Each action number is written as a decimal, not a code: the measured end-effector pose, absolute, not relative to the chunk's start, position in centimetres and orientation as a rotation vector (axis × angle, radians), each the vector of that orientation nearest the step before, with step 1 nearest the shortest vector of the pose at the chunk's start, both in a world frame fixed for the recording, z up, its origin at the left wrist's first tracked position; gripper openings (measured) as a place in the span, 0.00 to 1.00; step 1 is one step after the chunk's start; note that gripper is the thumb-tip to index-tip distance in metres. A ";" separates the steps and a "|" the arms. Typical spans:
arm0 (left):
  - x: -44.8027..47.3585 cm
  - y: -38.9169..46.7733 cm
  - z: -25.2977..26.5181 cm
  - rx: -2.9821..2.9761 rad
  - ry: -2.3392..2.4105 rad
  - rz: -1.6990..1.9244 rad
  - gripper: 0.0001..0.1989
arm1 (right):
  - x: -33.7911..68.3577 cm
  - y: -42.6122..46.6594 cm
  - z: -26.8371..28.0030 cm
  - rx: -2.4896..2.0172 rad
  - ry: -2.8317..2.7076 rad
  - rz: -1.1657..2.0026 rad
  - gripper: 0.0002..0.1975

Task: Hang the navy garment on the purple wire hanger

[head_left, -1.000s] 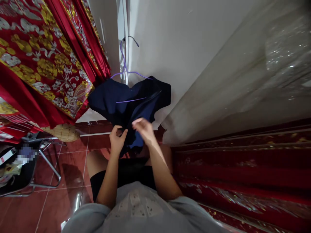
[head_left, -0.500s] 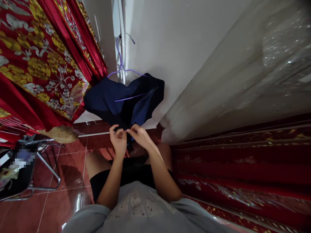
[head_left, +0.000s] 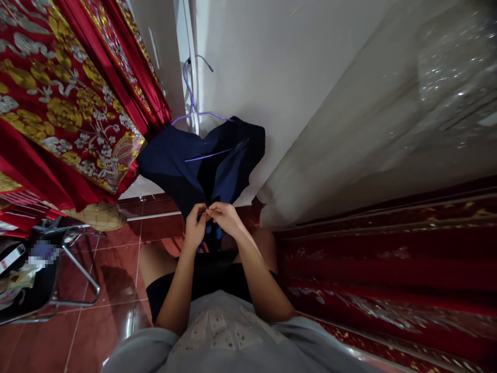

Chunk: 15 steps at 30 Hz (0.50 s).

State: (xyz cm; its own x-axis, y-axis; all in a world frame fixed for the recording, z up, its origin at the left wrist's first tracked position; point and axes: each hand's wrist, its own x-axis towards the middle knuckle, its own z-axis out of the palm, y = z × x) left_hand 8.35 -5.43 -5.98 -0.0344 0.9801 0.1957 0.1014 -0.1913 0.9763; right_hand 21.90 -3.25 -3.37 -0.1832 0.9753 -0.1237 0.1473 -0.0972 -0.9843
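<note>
A dark navy garment, its front parted at the top, hangs on a purple wire hanger against the wall. Its lower front comes down between my thighs. My left hand pinches the garment's front edge with curled fingers. Right beside it, my right hand also pinches the front edge, thumb and index finger meeting the left fingertips. Whatever small part lies between the fingertips is too hidden to make out. A bar of the hanger shows across the garment's opening.
Red cloth with gold and silver embroidery hangs at the left. A pale sheer gown and red sequinned fabric fill the right. A black folding chair bearing several items stands on the red tiled floor.
My hands have come closer together at the garment's front edge, the left moving right. The garment's front hangs a little straighter, and blue spots show beneath my hands.
</note>
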 end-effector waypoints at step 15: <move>10.2 -5.0 -6.4 1.734 1.365 1.470 0.05 | 21.5 6.8 8.6 -0.971 -1.073 1.266 0.12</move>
State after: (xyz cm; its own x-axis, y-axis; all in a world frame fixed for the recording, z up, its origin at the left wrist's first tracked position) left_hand 10.17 -4.99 -6.39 -0.0774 0.8945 0.4404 0.3726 -0.3837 0.8449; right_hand 21.49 6.82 8.64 -0.0013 0.9971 0.0765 -0.2389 0.0739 -0.9682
